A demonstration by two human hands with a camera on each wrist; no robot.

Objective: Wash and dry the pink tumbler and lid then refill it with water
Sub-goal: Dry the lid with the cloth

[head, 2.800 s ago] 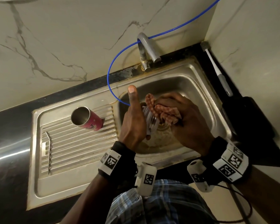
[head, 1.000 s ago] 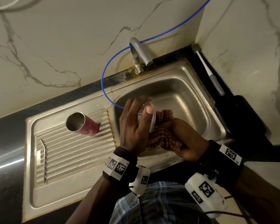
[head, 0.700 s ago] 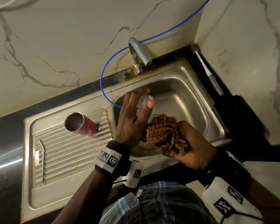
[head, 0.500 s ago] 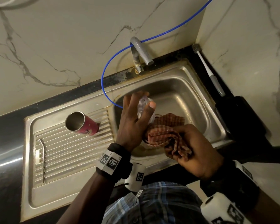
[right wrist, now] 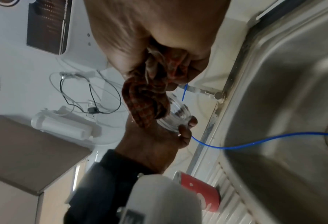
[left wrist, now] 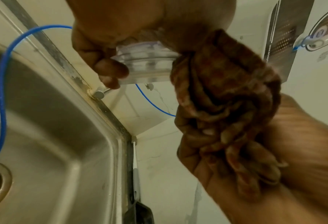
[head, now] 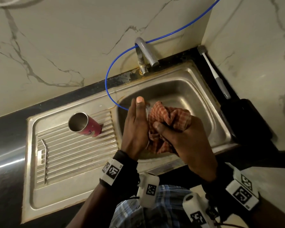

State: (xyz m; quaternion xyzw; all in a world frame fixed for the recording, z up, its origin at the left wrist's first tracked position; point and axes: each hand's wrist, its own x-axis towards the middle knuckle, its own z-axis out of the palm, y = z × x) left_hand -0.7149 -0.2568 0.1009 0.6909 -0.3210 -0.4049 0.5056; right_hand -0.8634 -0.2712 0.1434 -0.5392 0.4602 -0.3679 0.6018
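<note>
Clear plastic lid (left wrist: 146, 66) sits pinched in the left hand (head: 135, 129) over the sink (head: 184, 89), the right hand (head: 187, 142) bunching a checked cloth (head: 168, 117) against it. Drying looks underway; the pink tumbler (head: 87, 125) lies unfilled on the drainboard (head: 69, 155).

A dark countertop (head: 8, 127) runs from the left edge to the right of the head view, carrying a steel sink unit (head: 69, 191) at centre; on its ribbed drainboard, left of the basin, the pink tumbler (head: 85, 125) lies on its side, open mouth toward the upper left; a thin metal straw (head: 45, 160) lies lower left; a brush (head: 213, 71) lies on the counter at upper right, a dark object (head: 247, 119) just below it.
</note>
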